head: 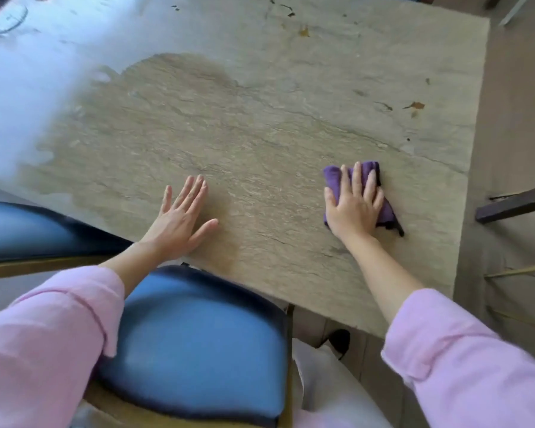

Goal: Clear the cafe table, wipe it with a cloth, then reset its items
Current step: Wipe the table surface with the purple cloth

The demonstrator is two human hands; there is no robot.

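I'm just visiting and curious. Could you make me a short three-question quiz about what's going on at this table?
1. True or false: the left hand lies flat on the table.
2. What colour is the cloth under the right hand? A green, B purple, C white.
3. Fill in: the seat of the nearest chair is ____.

Key: 1 true; 2 B; 3 blue.

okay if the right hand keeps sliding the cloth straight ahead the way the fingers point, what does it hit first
Nothing solid, as far as the picture shows: ahead of the right hand and purple cloth lies bare tabletop.
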